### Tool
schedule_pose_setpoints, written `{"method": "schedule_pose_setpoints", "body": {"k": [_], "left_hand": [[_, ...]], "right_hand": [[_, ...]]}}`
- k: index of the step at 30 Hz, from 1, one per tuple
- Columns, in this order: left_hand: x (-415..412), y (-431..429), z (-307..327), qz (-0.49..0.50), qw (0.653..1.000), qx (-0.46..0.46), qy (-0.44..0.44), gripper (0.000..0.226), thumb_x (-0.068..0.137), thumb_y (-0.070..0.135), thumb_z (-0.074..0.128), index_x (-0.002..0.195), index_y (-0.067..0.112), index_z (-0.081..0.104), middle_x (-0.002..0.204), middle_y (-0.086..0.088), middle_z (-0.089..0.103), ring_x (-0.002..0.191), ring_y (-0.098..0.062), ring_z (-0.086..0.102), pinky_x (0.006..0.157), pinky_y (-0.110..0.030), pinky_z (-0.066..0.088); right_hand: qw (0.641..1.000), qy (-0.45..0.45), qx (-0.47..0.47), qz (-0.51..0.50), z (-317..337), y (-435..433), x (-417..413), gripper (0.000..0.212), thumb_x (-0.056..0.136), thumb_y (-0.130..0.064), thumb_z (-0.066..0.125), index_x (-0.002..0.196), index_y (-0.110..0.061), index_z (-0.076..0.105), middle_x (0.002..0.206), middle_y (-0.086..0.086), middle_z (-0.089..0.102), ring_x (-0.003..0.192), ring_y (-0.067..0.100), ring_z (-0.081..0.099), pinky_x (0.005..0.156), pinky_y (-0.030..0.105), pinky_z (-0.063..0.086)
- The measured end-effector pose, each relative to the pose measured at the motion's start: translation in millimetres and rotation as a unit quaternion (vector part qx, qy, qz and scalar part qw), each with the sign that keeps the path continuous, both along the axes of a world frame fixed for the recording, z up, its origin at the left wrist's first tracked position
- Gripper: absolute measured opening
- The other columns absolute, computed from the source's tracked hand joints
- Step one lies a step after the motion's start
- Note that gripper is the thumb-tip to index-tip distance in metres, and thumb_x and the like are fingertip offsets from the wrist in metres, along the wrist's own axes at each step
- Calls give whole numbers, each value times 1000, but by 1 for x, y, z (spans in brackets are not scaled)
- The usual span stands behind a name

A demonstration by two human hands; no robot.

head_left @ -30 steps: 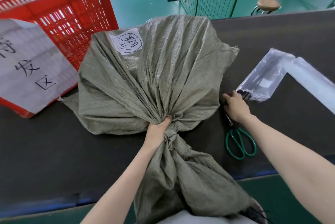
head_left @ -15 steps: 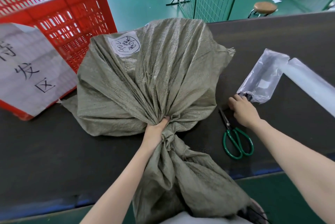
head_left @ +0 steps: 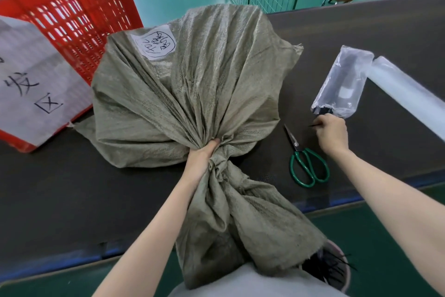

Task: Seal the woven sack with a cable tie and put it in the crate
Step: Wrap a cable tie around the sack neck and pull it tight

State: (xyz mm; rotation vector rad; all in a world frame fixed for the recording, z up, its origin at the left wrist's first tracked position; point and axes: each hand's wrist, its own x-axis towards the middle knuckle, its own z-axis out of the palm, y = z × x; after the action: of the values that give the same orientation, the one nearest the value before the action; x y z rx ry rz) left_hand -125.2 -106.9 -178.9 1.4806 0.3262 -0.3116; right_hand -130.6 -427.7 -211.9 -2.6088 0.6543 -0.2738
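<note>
The woven sack (head_left: 192, 94) lay on the dark table (head_left: 48, 188), its neck gathered and clamped in the fist of the left hand (head_left: 202, 157), with the loose mouth trailing over the near edge. Compared with half a second earlier, the right hand (head_left: 332, 131) had been lifted off the table at the mouth of the clear plastic bag (head_left: 342, 85), and a thin black strip, judged to be a cable tie (head_left: 314, 125), was now pinched in its closed fingers. The green-handled scissors (head_left: 305, 159) were left untouched just beside it. The tie was thus taken to be in hand, so that wrapping it round the gathered neck seemed to come next. The red crate (head_left: 72, 7) stood behind the sack, at the left.
</note>
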Motion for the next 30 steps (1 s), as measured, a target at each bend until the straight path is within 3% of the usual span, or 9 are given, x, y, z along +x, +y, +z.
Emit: {"method": "schedule_pose_setpoints", "body": {"k": [3,7,13,17,20,22,24,27,30], "left_hand": [[-2,0,0,3,1000,0,4,46,89,10,64,132,2,54,134,-6,59,117,-10,54,79,0,42],[-3,0,1,17,1000,-11,6,44,87,10,65,130,3,56,131,-6,61,115,-11,57,83,-4,42],[-6,-1,6,20,1000,-15,19,42,87,9,64,128,2,57,119,-1,63,91,6,57,67,4,44],[-8,0,9,21,998,-53,38,38,87,9,64,124,5,61,117,-2,66,107,-10,61,91,-13,46],[-12,3,10,9,993,-94,64,37,87,14,65,124,6,63,119,-2,68,112,-13,62,103,-24,42],[-13,7,8,-8,989,-124,83,38,85,20,68,121,9,65,116,-1,70,110,-11,64,105,-27,43],[-15,11,6,-29,982,-152,107,53,74,29,76,122,9,64,120,-4,70,115,-15,64,110,-33,41],[-17,17,4,-54,972,-184,132,71,63,36,80,126,8,63,126,-8,67,120,-20,61,113,-38,38],[-19,21,4,-60,968,-199,145,75,60,36,81,127,7,62,130,-11,64,122,-22,59,114,-38,37]], "right_hand": [[999,-35,22,34,5,11,-4,15,81,0,62,91,-3,73,95,16,71,93,38,62,82,42,50],[998,-43,-2,52,5,26,-12,20,85,-9,63,101,-12,74,98,14,69,90,34,61,79,38,47],[971,-137,-94,171,6,45,-29,26,91,-17,51,101,-13,75,97,6,75,92,35,57,79,34,28],[943,-207,-94,243,18,72,-42,25,94,-11,51,106,-16,73,83,8,66,84,26,54,78,30,26],[923,-206,-12,325,28,96,-55,24,96,-7,51,112,-7,70,82,13,63,72,31,60,70,34,45],[908,-187,58,369,37,112,-64,31,100,-20,46,112,-3,69,83,10,65,73,24,65,68,32,52],[901,-171,99,385,43,124,-68,34,98,-26,49,107,-2,71,84,1,65,75,5,63,71,19,50],[909,-143,132,368,44,132,-67,19,85,-15,67,96,-2,74,85,-8,64,74,-21,54,75,1,40],[918,-70,141,365,44,128,-64,16,84,-9,67,96,0,74,83,-6,66,69,-18,57,70,-2,38]]}}
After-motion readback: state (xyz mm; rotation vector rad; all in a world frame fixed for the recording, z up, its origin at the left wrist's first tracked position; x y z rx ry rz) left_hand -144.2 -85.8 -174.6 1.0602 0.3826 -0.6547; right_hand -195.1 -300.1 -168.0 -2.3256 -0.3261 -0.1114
